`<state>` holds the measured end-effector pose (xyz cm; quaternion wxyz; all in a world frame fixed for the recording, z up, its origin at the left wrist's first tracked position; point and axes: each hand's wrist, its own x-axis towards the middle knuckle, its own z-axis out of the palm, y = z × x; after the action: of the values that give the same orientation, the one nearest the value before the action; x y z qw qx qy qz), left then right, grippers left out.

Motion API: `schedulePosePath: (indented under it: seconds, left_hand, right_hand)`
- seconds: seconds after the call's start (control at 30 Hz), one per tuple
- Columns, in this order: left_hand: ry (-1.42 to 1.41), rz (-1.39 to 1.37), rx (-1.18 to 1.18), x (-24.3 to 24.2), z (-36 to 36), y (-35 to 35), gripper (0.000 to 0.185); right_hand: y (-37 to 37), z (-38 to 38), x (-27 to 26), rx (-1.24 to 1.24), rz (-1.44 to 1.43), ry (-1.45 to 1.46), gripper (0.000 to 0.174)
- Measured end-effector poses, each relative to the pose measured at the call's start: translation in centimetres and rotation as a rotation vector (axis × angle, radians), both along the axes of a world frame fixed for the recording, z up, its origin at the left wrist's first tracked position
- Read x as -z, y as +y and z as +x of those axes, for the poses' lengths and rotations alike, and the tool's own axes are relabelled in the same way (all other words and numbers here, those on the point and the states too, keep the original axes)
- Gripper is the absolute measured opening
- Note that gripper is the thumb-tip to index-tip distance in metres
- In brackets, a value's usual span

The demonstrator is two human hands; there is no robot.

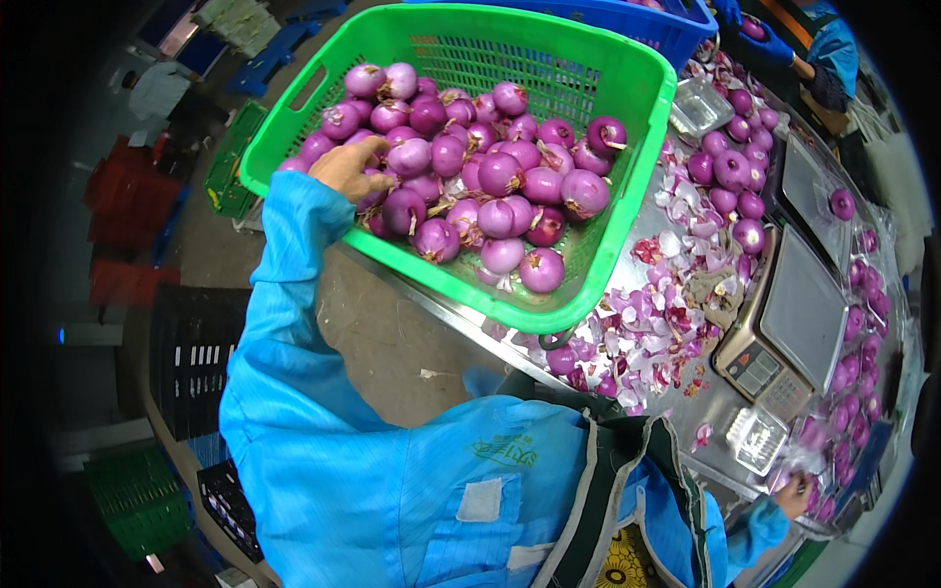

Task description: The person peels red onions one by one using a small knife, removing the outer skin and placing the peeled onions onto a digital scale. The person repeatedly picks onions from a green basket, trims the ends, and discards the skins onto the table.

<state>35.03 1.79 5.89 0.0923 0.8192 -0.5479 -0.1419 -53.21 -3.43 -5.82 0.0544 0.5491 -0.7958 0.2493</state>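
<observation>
My left hand (351,169) reaches over the near left side of a green plastic basket (463,298). Its thumb and fingers are spread against the red onions (446,156) heaped inside; no onion is plainly gripped. The basket, with slotted walls, sits tilted across the corner of a metal table (665,426). Far off at the lower right, my right hand (794,496) is among more red onions (845,404) beside a clear plastic tray (757,439). Its fingers are curled and small in the picture, so whether they hold an onion is unclear.
Loose onion skins (654,323) cover the table right of the basket. Beyond them are a weighing scale (801,309), a second scale (816,198) and another clear tray (700,108). A blue crate (625,33) stands behind. A co-worker's blue-gloved hand (768,44) holds an onion.
</observation>
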Motion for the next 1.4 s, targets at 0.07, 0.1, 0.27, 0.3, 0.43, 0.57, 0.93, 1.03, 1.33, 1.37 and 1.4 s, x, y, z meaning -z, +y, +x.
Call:
schedulePosePath:
  seconds: [0.07,0.1,0.27,0.3,0.43,0.57,0.93,1.03,1.33,1.37,1.4]
  left_hand:
    - [0.076,0.122,0.111,0.9,-0.6,-2.8,0.057]
    - [0.112,0.142,0.214,1.0,-1.2,-4.3,0.059]
    - [0.118,0.285,0.448,4.0,-3.0,-11.0,0.063]
    - [0.102,0.227,0.505,5.1,-2.8,-11.3,0.062]
    - [0.106,-0.001,0.616,5.0,-5.1,-13.6,0.064]
    - [0.142,0.048,0.709,6.6,-7.3,-16.4,0.079]
    - [0.422,0.032,0.867,9.4,-12.9,-17.8,0.059]
    - [0.449,0.168,0.949,7.9,-12.9,-15.7,0.059]
    - [0.648,-0.129,0.574,9.6,-10.2,-19.0,0.067]
    - [0.812,-0.199,0.38,10.8,-9.7,-19.9,0.068]
    - [0.652,-0.203,0.288,12.5,-8.6,-21.7,0.069]
  right_hand:
    - [-2.8,0.9,-2.8,-0.248,-0.12,-0.057,0.025]
    - [-5.2,1.9,-2.8,-0.339,-0.085,-0.063,0.025]
    - [-18.1,7.8,4.0,-0.445,-0.075,-0.029,0.021]
    - [-19.8,10.7,3.9,-0.395,0.04,0.026,0.019]
    - [-19.8,17.2,2.0,-0.42,0.079,-0.013,0.024]
    - [-17.5,16.6,1.7,-0.535,-0.087,-0.267,0.022]
    - [-11.6,20.5,0.6,-0.535,0.125,-0.398,0.017]
    - [-11.3,20.0,2.1,-0.526,0.139,-0.481,0.016]
    - [-10.2,21.4,2.3,-0.525,0.204,-0.561,0.014]
    - [-10.1,21.2,2.4,-0.535,0.195,-0.57,0.014]
    - [-9.9,21.1,2.6,-0.546,0.187,-0.577,0.013]
